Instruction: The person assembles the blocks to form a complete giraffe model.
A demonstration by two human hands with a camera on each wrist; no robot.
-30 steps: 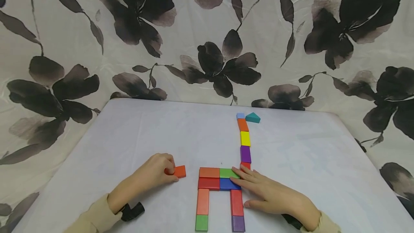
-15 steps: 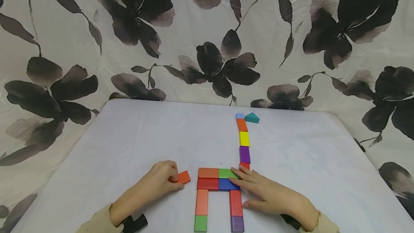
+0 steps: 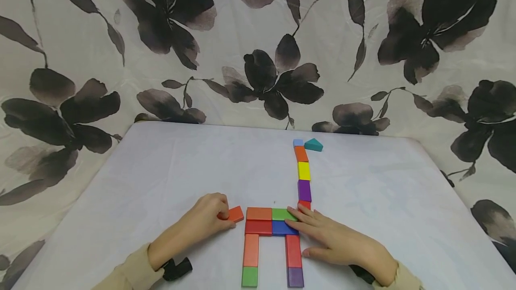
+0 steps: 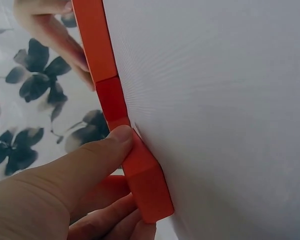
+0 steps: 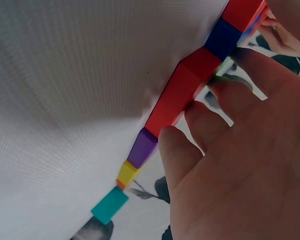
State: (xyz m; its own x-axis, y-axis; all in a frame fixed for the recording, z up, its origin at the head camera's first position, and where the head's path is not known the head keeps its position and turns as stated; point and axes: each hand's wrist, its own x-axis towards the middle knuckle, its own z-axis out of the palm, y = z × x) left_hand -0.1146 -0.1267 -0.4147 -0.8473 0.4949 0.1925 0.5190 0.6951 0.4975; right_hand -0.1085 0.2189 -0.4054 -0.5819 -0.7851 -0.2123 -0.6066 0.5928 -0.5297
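Observation:
My left hand (image 3: 209, 212) pinches an orange block (image 3: 236, 214) between thumb and fingers, just left of a flat figure of coloured blocks. In the left wrist view the thumb (image 4: 102, 150) lies over one side of that block. The figure's body has an orange-brown block (image 3: 259, 213), a dark red block (image 3: 258, 228), a green block (image 3: 282, 214) and a blue block (image 3: 283, 228). My right hand (image 3: 342, 241) lies with spread fingers at the body's right end. Its fingertips rest on the green and blue blocks and partly cover a red block (image 3: 304, 204) at the column's foot.
A column with a purple block (image 3: 304, 190), a yellow block (image 3: 304, 171), an orange block (image 3: 301, 153) and a small light-blue block (image 3: 298, 142) runs away from me. Beside its top is a teal triangular block (image 3: 313, 145). Two legs extend toward me on the white table (image 3: 181, 160).
My left hand has moved right with the orange block, bringing it close to the body's left end, and the block has turned slightly. My right hand has stayed in place.

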